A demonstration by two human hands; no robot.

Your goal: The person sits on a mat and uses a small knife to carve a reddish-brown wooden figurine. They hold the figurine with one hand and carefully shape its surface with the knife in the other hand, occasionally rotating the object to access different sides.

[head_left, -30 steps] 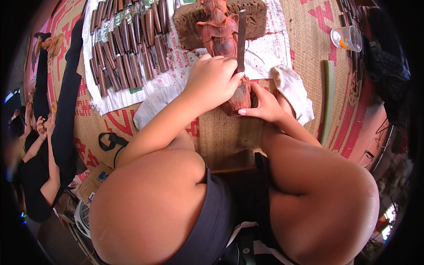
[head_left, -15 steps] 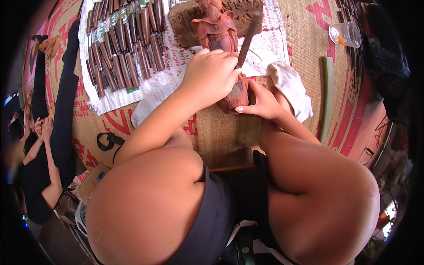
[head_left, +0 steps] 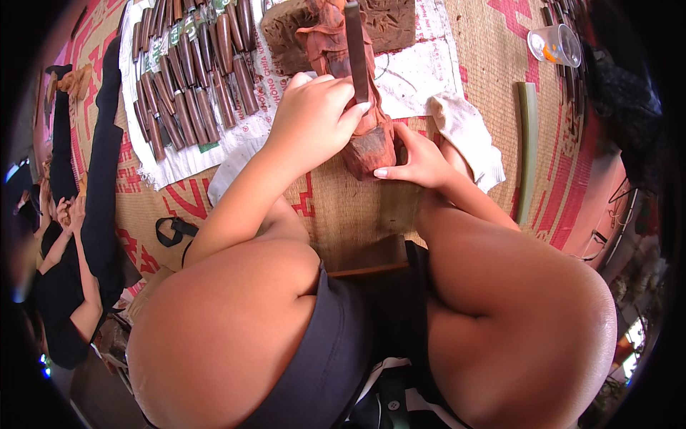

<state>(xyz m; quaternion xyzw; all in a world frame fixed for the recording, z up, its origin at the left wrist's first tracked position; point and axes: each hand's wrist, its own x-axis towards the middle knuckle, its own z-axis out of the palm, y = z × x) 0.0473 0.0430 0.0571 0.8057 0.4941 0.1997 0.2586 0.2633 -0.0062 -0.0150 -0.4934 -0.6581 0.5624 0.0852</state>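
A reddish wooden carved figure (head_left: 373,151) lies with its base toward me and its upper part over a brown, notched wooden block (head_left: 394,27). My left hand (head_left: 312,118) is closed round a long, flat, dark bar-shaped tool (head_left: 357,53), whose other end is hidden by my fingers at the figure. Whether that is a file or a chisel cannot be made out. Beside the base, my right hand (head_left: 420,163) grips the figure from the right, thumb along its near end and the other fingers partly hidden behind it.
Several wooden-handled tools (head_left: 189,114) lie in rows on a white printed sack (head_left: 164,168) at the left. To the right are white cloth (head_left: 464,136), a green strip (head_left: 527,154) and a clear plastic cup (head_left: 554,45). Another person's hands (head_left: 69,213) show at the far left.
The dark tool has swung from a rightward slant to nearly upright as my left hand shifted left. The figure has tilted slightly, while my right hand keeps its grip near the base.
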